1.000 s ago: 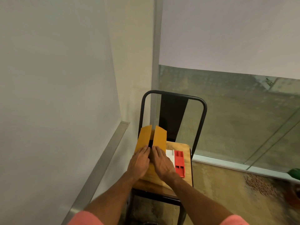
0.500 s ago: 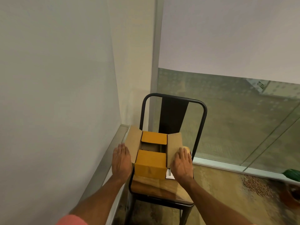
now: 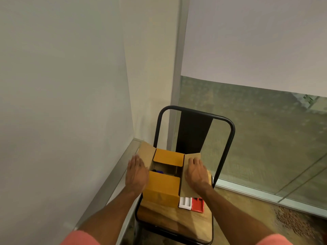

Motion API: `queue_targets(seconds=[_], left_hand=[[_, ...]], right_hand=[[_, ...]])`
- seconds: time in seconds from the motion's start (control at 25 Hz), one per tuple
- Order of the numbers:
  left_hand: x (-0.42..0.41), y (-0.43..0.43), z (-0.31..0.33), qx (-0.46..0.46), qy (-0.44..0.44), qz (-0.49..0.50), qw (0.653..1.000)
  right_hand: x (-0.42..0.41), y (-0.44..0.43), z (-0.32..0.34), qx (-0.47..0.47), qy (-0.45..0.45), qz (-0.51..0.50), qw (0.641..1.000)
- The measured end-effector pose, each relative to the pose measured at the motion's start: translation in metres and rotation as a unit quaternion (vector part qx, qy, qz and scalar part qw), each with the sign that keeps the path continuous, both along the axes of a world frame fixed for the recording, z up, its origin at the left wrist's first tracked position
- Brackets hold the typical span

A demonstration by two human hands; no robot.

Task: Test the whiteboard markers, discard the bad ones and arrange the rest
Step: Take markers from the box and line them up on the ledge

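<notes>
An orange cardboard box (image 3: 162, 190) stands on the wooden seat of a black metal chair (image 3: 192, 220), with its side flaps spread wide. My left hand (image 3: 137, 174) presses flat on the left flap. The right flap lies under my right hand (image 3: 196, 171), whose fingers are straight. Inside the gap between the two inner flaps something dark blue (image 3: 158, 172) shows, perhaps a marker cap. A white tray (image 3: 184, 204) and a red tray (image 3: 198, 206) lie side by side on the seat to the right of the box.
A large whiteboard (image 3: 62, 94) fills the wall at the left, with a metal ledge (image 3: 113, 175) along its lower edge beside the chair. A glass partition and a lowered white blind are behind the chair. Patterned floor lies at the right.
The box's outer flaps, held upright a second ago, have been folded out to the sides. Both hands moved apart with them. The red and white trays show again beside the box.
</notes>
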State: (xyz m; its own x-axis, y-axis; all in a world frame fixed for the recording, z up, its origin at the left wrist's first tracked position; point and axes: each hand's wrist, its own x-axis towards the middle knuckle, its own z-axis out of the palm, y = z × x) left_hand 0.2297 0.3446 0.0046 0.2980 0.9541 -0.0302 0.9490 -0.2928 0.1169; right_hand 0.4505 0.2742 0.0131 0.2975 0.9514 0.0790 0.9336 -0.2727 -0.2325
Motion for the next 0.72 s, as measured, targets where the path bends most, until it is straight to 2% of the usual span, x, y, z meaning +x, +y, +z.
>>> queue_targets(seconds=[0.2, 0.48, 0.6, 0.72], left_hand=[[0.038, 0.02, -0.015, 0.011, -0.027, -0.034, 0.999], [0.054, 0.027, -0.042, -0.014, -0.014, 0.037, 0.999], [0.053, 0.023, -0.047, -0.004, 0.014, 0.031, 0.999], [0.05, 0.024, -0.043, -0.008, 0.003, 0.021, 1.0]], right_hand=[[0.001, 0.051, 0.007, -0.051, 0.01, 0.102, 0.993], [0.011, 0.078, -0.027, -0.156, -0.03, 0.18, 0.971], [0.011, 0.079, -0.034, -0.143, -0.053, 0.18, 0.972], [0.017, 0.077, -0.033, -0.121, -0.023, 0.191, 0.974]])
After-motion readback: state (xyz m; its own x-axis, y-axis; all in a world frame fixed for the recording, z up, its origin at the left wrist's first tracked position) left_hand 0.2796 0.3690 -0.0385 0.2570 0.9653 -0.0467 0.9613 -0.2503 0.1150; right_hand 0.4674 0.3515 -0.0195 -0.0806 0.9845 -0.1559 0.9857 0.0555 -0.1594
